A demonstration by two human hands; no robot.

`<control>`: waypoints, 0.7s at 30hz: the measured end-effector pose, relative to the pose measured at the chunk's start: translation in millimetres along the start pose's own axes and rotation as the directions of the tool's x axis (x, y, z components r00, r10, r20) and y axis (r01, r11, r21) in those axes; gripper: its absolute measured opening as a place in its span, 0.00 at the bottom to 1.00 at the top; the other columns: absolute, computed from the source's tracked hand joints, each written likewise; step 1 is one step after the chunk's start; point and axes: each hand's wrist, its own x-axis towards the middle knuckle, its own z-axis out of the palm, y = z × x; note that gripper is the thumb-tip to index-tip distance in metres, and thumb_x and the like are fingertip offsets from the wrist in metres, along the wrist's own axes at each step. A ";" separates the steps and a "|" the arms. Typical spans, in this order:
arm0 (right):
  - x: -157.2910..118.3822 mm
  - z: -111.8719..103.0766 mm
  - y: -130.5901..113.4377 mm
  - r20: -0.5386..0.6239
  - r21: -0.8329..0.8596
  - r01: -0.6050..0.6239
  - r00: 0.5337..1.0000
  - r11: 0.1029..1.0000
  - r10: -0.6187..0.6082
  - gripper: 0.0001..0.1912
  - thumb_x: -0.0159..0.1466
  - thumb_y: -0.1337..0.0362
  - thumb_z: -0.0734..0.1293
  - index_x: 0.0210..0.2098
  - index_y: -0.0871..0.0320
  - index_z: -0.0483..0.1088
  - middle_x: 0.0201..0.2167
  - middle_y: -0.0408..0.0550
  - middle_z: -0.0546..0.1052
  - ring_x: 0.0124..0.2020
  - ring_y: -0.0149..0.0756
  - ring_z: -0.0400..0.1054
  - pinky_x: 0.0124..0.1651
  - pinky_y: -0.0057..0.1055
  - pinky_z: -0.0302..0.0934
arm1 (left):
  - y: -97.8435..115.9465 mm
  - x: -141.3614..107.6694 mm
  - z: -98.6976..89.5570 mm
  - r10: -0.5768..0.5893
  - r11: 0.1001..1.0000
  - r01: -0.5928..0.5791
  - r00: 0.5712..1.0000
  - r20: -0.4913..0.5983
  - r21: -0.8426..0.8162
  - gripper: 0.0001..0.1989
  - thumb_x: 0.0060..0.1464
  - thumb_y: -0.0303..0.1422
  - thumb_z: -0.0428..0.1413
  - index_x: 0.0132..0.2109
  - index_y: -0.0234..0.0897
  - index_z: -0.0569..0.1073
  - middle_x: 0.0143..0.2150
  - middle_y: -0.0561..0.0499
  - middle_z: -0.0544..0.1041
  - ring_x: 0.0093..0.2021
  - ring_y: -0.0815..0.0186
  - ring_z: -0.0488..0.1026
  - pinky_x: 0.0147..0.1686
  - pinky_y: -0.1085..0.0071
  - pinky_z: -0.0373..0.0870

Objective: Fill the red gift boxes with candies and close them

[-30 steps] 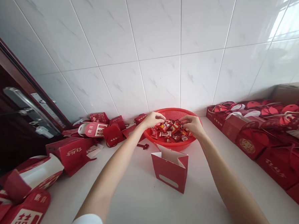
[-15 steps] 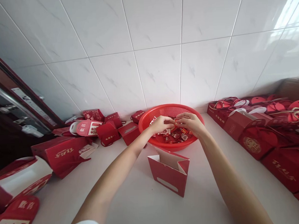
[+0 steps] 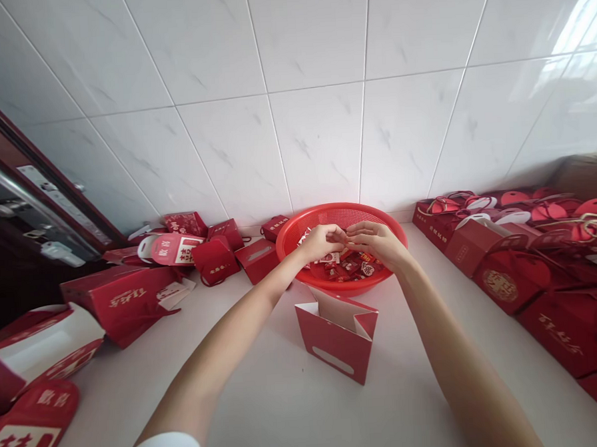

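My left hand (image 3: 323, 241) and my right hand (image 3: 374, 241) meet over a red plastic basket (image 3: 344, 289) with perforated sides. Their fingers are curled and the fingertips come together above the pile. Whatever they pinch, if anything, is hidden. Wrapped candies (image 3: 348, 267), mostly red with some white and orange, lie in the basket below. Just in front of it stands a red paper box (image 3: 335, 341), upright with its top unfolded, apart from both hands.
Folded red boxes with gold print (image 3: 127, 300) crowd the left side by a dark door frame (image 3: 40, 170). Rows of red gift boxes with cord handles (image 3: 549, 330) line the right. A white tiled wall (image 3: 319, 142) rises behind the pale tabletop (image 3: 267, 398).
My fingers have shifted slightly and drawn together over the basket; an orange bit seen between them before is out of sight. The view has moved slightly. The upright box stays put.
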 end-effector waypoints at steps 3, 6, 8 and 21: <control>-0.6 0.6 -1.5 0.029 -0.008 -0.009 1.000 1.000 0.010 0.11 0.48 0.68 0.77 0.31 0.59 0.76 0.35 0.49 0.81 0.39 0.39 0.77 0.47 0.35 0.74 | 1.5 0.1 -0.6 0.001 1.000 -0.001 1.000 0.008 -0.005 0.09 0.45 0.23 0.64 0.36 0.33 0.76 0.36 0.48 0.81 0.37 0.64 0.79 0.40 0.67 0.74; -1.5 1.6 -3.1 0.041 -0.025 -0.009 0.999 1.000 0.010 0.10 0.49 0.67 0.77 0.32 0.58 0.76 0.36 0.49 0.81 0.39 0.39 0.77 0.47 0.36 0.74 | 4.9 -1.1 -1.1 -0.001 1.000 0.002 0.999 0.034 -0.024 0.08 0.45 0.24 0.63 0.36 0.33 0.75 0.37 0.48 0.81 0.38 0.64 0.79 0.41 0.66 0.74; -2.1 2.2 -3.9 0.042 -0.029 -0.006 0.999 1.000 0.007 0.09 0.50 0.67 0.76 0.31 0.58 0.76 0.36 0.49 0.81 0.39 0.39 0.77 0.48 0.36 0.74 | 7.7 -2.1 -0.8 -0.009 1.000 0.011 0.999 0.047 -0.029 0.08 0.46 0.24 0.63 0.36 0.33 0.75 0.37 0.48 0.81 0.39 0.64 0.79 0.42 0.66 0.74; -5.8 4.2 -4.1 0.156 -0.146 -0.023 0.987 0.989 0.046 0.12 0.53 0.67 0.75 0.38 0.58 0.78 0.39 0.49 0.82 0.42 0.39 0.77 0.50 0.34 0.71 | 4.9 -2.9 -0.7 -0.149 0.945 0.129 0.988 0.045 0.301 0.05 0.49 0.26 0.57 0.36 0.36 0.73 0.32 0.51 0.78 0.32 0.65 0.75 0.31 0.71 0.69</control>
